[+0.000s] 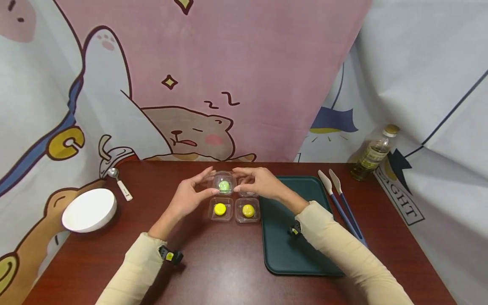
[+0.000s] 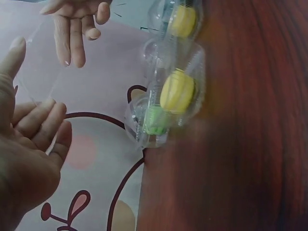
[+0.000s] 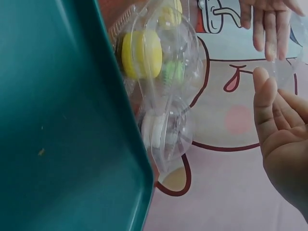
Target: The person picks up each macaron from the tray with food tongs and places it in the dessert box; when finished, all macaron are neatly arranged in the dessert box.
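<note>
Both hands hold a clear plastic lid (image 1: pixel 223 174) between them, raised over a clear box with a green macaron (image 1: pixel 224 186). My left hand (image 1: pixel 190 192) grips its left edge with thumb and fingers; my right hand (image 1: pixel 261 183) grips its right edge. The lid is nearly invisible in the wrist views. Nearer to me, two clear boxes hold a yellow macaron (image 1: pixel 220 209) and a darker yellow macaron (image 1: pixel 248 211). A fourth box (image 1: pixel 247 194), partly hidden by my right hand, holds a white macaron (image 3: pixel 155 131) in the right wrist view.
A dark green tray (image 1: pixel 297 254) lies under my right forearm. Two blue-handled spatulas (image 1: pixel 343 207) lie beside it, with an oil bottle (image 1: pixel 371 156) behind. To the left are a white bowl (image 1: pixel 89 210) and a small scoop (image 1: pixel 121 185). A printed cloth (image 1: pixel 267 84) hangs behind the table.
</note>
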Demonstrator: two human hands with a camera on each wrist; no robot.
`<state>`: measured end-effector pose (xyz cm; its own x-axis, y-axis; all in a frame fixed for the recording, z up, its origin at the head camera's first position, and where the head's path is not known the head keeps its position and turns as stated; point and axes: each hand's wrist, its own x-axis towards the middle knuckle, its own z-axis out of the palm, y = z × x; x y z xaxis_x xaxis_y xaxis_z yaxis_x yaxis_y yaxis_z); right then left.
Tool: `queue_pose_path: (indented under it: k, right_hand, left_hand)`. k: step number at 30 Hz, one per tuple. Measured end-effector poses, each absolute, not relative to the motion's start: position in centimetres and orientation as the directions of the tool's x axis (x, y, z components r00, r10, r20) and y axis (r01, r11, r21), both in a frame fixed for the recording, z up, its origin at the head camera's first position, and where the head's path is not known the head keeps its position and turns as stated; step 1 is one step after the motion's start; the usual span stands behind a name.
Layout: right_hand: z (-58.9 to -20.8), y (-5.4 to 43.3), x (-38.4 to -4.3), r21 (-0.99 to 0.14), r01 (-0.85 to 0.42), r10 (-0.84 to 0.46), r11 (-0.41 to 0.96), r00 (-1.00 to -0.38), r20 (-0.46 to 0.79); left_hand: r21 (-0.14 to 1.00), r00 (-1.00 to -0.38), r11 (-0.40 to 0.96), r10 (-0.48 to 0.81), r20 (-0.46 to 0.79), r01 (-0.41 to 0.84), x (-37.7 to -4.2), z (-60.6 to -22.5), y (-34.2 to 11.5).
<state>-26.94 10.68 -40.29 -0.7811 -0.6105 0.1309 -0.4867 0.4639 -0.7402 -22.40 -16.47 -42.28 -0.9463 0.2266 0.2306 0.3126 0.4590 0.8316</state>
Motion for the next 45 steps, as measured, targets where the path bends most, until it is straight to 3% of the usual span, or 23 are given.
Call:
queue_pose_path:
  k: [9,15,23,35,45]
  right_hand:
    - [-40.3,10.0,-25.5,-0.659,-0.582,-0.666,0.476,-0.728,0.162]
    - [-40.5,9.8,-25.1,-0.591,-0.623,-0.657,0.512,-0.727,0.198]
    - [-40.8,9.5,-24.3,-0.526,-0.653,-0.652,0.545,-0.724,0.223]
    - [-42.6,8.2,-23.4,-0.363,-0.661,-0.638,0.657,-0.744,0.199]
    - [-43.4,7.5,-23.4,-0.331,-0.634,-0.630,0.699,-0.765,0.135]
  left_hand:
    - [0.781,-0.913,0.480,0.284,0.292,0.399,-21.9,-43.2,-16.8]
    - [0.738,-0.901,0.522,0.315,0.299,0.428,-21.9,-43.4,-17.0]
    - [0.679,-0.915,0.619,0.331,0.231,0.395,-21.6,-43.7,-17.5]
    - [0.528,-0.882,0.713,0.434,0.185,0.462,-21.7,-44.0,-18.4]
    - [0.460,-0.881,0.765,0.465,0.089,0.450,-22.2,-44.8,-18.5]
